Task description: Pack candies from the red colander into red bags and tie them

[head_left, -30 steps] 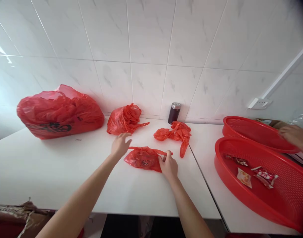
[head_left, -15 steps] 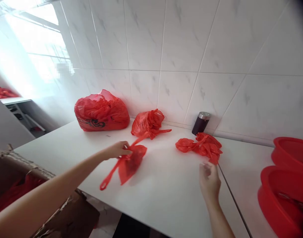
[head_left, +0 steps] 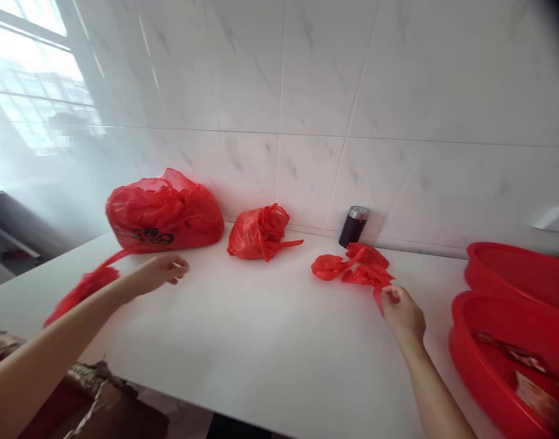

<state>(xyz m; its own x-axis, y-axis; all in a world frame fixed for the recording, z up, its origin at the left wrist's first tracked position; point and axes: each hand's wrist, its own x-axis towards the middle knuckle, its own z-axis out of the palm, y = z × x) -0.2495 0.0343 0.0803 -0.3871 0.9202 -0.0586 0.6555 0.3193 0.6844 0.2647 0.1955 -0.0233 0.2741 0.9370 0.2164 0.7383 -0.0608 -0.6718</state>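
Note:
My left hand (head_left: 163,272) is over the left half of the table, its fingers loosely curled and apart with nothing between them. Beyond my left forearm lies a red plastic bag (head_left: 85,289), partly hidden by the arm and a little blurred. On the right, my right hand (head_left: 402,311) pinches the hanging corner of a crumpled red plastic bag (head_left: 368,274). Touching that bag on its left is a smaller red bundle (head_left: 328,267); I cannot tell whether they are separate.
Along the tiled wall stand a large stuffed red bag (head_left: 169,213), a smaller full red bag (head_left: 256,231) and a dark bottle (head_left: 353,227) with a silver lid. Two red tubs (head_left: 459,329) are at the right. A torn cardboard box (head_left: 124,405) sits below the table's front edge.
My left hand has moved left and let go of the red bag, now behind its forearm. My right hand has closed on the crumpled bag's corner. The view has shifted right.

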